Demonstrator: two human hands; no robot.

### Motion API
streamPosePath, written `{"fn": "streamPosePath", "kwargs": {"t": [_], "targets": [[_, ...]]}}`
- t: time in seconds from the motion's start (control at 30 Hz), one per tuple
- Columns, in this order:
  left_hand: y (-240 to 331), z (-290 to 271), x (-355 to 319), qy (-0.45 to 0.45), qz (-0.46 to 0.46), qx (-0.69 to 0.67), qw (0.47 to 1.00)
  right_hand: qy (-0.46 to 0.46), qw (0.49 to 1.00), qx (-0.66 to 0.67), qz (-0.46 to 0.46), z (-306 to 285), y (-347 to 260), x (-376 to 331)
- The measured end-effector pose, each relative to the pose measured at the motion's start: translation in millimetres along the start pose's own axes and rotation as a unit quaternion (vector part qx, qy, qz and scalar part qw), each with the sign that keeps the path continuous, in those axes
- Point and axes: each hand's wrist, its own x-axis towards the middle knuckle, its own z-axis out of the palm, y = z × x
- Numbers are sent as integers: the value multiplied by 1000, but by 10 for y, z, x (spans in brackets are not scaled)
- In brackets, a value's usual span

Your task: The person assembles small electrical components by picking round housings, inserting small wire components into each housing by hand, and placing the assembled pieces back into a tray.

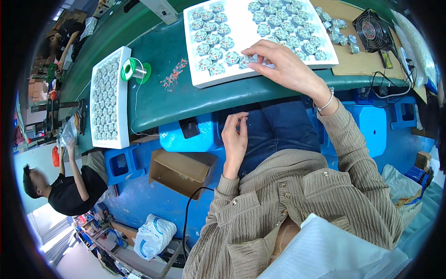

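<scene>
In a white foam tray (197, 80) stand many small round silvery parts with reddish bits on top, in two groups with a bare strip between. Over the tray's near edge reaches my right hand (290, 69), its thumb and fingertips closed around one small round metal part (245, 61) at the inner edge of the left group. My left hand (235, 142) hovers above my lap, below the bench edge. Its fingers are curled in toward the thumb, and whatever may be between them is too small to make out.
Left on the green bench (186, 103) lie red-bodied components (174, 75), a green solder wire spool (134, 70) and a second full tray (124, 100). A black fan (371, 30) and loose round parts (341, 35) sit right. Below are blue stools (193, 137) and a carton (181, 169). A co-worker (69, 190) sits left.
</scene>
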Motion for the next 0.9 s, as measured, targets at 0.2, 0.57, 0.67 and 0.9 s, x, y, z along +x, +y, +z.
{"fn": "streamPosePath", "kwargs": {"t": [0.2, 0.57, 0.67, 0.9], "targets": [[-18, 4, 3, -2, -10, 7, 1000, 2, 1000, -8, -13, 8, -82, 29], [-58, -24, -27, -1, -7, 6, 1000, 83, 996, -36, 8, -333, 102, 18], [-58, -14, -19, -6, -18, 10, 1000, 77, 991, -104, 36, -426, 219, -3], [-48, -8, -11, -14, -8, 12, 1000, 71, 961, -266, 8, -303, 277, -2]]}}
